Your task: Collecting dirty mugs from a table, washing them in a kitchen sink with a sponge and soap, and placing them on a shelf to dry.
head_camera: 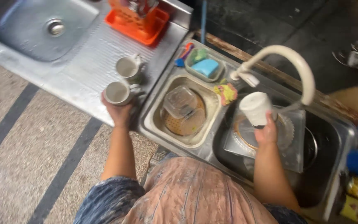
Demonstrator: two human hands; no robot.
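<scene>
My left hand [119, 111] grips a white mug [117, 92] standing on the ribbed steel draining board [83, 66], just in front of a second white mug [128, 67]. My right hand [267, 132] holds another white mug [255, 108] tilted over the dark right-hand sink basin [324, 166], beside the curved white tap [295, 62]. Under that mug lies a clear glass plate [284, 137] with a scalloped edge.
The small middle basin [154, 120] holds a clear plastic container [180, 101]. Behind it sit a tray with a blue sponge [206, 67], a yellow cloth [226, 93] and coloured utensils. An orange rack [135, 23] and another steel sink [42, 27] lie at the left.
</scene>
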